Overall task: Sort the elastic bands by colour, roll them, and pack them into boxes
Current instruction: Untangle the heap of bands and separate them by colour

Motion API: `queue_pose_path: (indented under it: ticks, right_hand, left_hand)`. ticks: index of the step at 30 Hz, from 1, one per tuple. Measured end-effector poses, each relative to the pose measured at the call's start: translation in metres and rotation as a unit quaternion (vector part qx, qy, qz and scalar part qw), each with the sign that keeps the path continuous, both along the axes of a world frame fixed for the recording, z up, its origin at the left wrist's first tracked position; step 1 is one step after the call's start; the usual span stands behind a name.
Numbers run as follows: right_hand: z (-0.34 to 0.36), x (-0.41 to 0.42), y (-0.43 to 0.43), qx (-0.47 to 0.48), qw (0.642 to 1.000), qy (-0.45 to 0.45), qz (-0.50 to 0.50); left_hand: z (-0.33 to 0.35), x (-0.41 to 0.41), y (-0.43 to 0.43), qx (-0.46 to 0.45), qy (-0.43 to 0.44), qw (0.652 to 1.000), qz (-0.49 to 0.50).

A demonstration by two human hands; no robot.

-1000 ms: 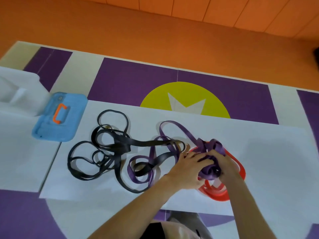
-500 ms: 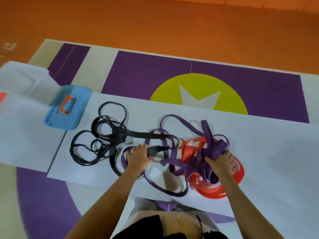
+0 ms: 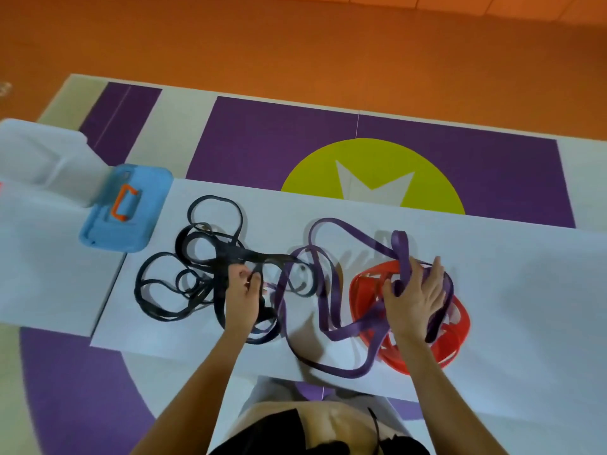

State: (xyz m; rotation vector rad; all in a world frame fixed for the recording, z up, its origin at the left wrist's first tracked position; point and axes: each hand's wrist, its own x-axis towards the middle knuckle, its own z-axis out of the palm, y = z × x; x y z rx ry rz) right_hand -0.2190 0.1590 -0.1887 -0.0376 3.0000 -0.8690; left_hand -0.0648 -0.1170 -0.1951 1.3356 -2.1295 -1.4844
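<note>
Head: left hand (image 3: 242, 298) pinches black bands (image 3: 253, 256); right hand (image 3: 416, 298) presses purple bands (image 3: 401, 247).

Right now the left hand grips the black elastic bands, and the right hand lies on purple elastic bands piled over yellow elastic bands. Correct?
Not yellow: the head view shows red elastic bands under the purple elastic bands. The left hand does grip the black elastic bands, and the right hand lies on the purple ones.

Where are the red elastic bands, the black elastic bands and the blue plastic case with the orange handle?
red elastic bands (image 3: 358, 287): head view, left rim of the pile.
black elastic bands (image 3: 226, 251): head view, central knot.
blue plastic case (image 3: 147, 221): head view, flat top beside its handle.
</note>
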Motion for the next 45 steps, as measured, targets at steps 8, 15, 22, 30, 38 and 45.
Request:
queue_pose_path:
  ticks: [8,15,22,30,38,45]
  right_hand:
    - [-0.009,0.052,-0.066,0.065,0.987,-0.057,0.138]
    - [-0.023,0.084,-0.087,0.109,0.954,-0.195,0.201]
    - [-0.014,0.099,-0.097,0.132,0.942,-0.208,0.230]
    - [-0.002,0.101,-0.105,0.117,0.935,-0.192,0.273]
    - [0.005,0.088,-0.121,0.101,0.918,-0.188,0.335]
    - [0.012,0.081,-0.133,0.064,0.894,-0.218,0.387]
  left_hand:
    - [0.029,0.021,-0.088,0.019,0.208,0.953,0.219]
    - [-0.009,0.043,-0.123,-0.092,-0.215,0.964,-0.131]
    - [-0.027,0.061,-0.124,-0.138,-0.330,0.911,-0.205]
    - [-0.027,0.022,-0.159,-0.047,-0.358,0.893,-0.269]
    - [-0.039,0.025,-0.136,-0.113,-0.320,0.912,-0.230]
    - [-0.021,0.047,-0.140,-0.158,-0.239,0.947,-0.145]
